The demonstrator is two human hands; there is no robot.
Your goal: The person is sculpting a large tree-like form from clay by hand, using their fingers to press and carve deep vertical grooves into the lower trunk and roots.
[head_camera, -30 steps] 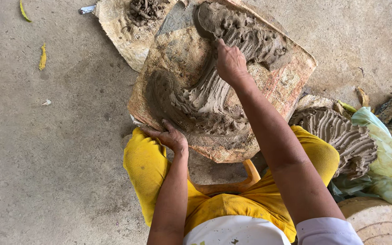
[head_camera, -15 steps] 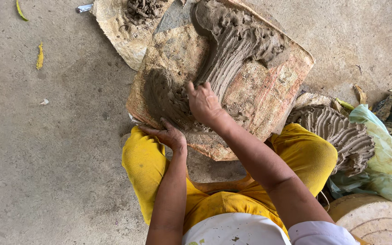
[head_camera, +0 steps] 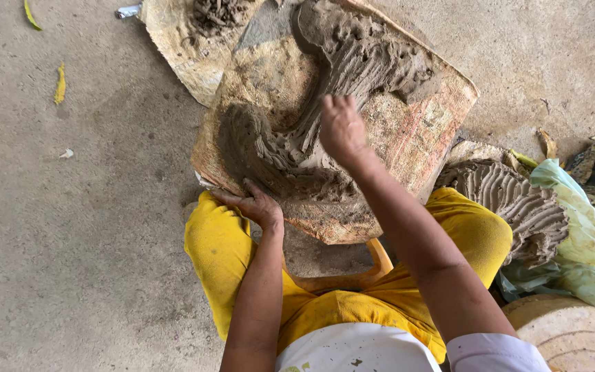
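A flat brownish board (head_camera: 435, 110) lies tilted on the floor in front of my knees, smeared with wet grey clay (head_camera: 290, 155) marked by finger grooves. My left hand (head_camera: 253, 203) grips the near left edge of the board, fingers over the rim. With its fingers pointing away from me, my right hand (head_camera: 342, 127) rests on the clay near the board's middle. A thicker lump of clay (head_camera: 373, 48) sits toward the far end.
I sit on a low orange stool (head_camera: 352, 275) in yellow trousers (head_camera: 215, 255). A grooved clay mound (head_camera: 511, 200) on green plastic sheeting (head_camera: 587, 241) lies at right. A round disc (head_camera: 573, 337) is bottom right. A second clay-smeared sheet (head_camera: 180, 41) lies beyond.
My right hand pulled back down the clay toward me, then moved away again to the board's middle. The left hand has stayed on the near edge.
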